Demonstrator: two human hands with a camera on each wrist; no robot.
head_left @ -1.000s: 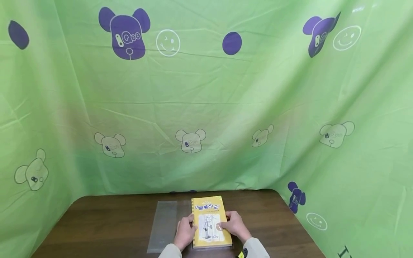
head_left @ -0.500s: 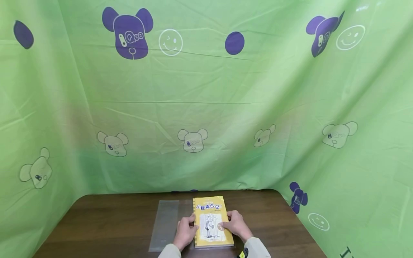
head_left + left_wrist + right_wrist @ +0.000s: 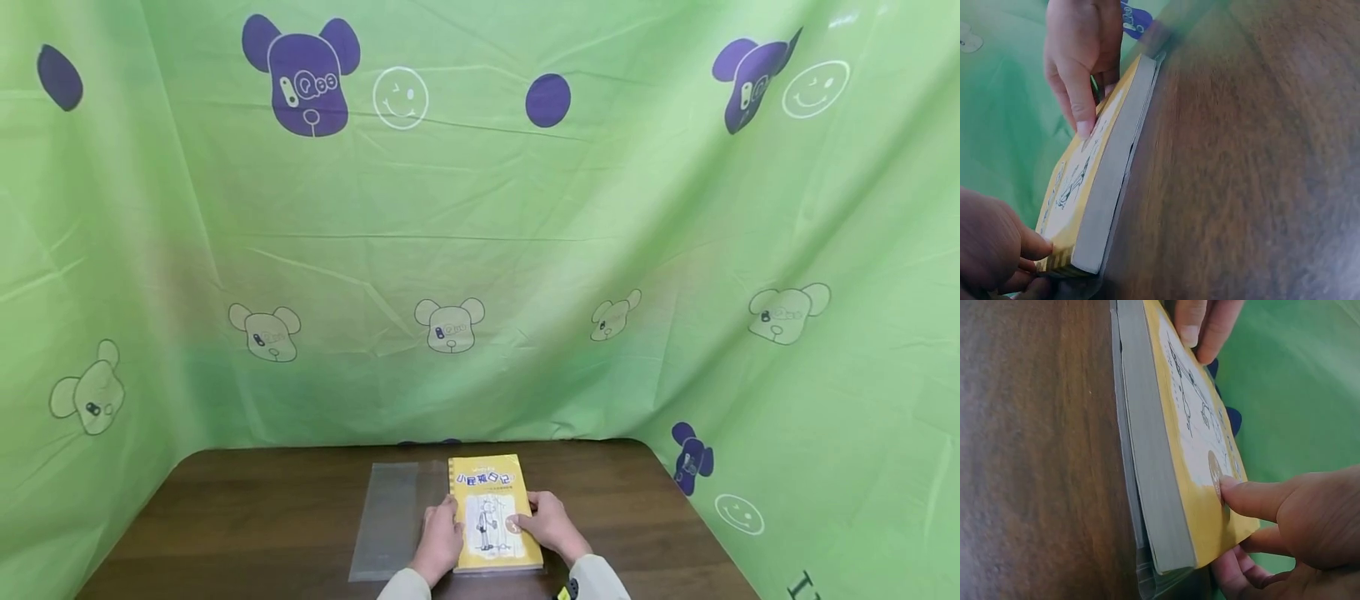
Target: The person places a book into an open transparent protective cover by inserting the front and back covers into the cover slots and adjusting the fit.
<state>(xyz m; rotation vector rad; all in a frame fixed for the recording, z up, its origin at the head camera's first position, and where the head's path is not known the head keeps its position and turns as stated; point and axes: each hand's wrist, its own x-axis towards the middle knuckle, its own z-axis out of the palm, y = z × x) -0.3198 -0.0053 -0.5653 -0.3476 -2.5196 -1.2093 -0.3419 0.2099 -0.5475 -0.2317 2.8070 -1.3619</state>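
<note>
A thick yellow paperback book (image 3: 491, 517) with a stick-figure drawing lies face up on a clear plastic book cover (image 3: 386, 521), whose flap spreads out to the left of the spine. My left hand (image 3: 440, 537) holds the book at its spine, thumb (image 3: 1038, 245) at the edge of the front. On the opposite side my right hand (image 3: 551, 527) grips the fore-edge, its thumb (image 3: 1241, 490) pressing the round mark on the front and the other fingers around the edge. Under the book's lower corner, the right wrist view shows clear film (image 3: 1150, 580).
The brown wooden table (image 3: 262, 517) carries the book and plastic. Green printed cloth (image 3: 525, 375) hangs behind it and along both sides. A dark wrist device with a yellow patch (image 3: 566, 590) sits at the right sleeve.
My left hand has shifted a little rightward, closer over the spine. The right hand keeps its grip and the book stays in nearly the same place. The head view has swung slightly.
</note>
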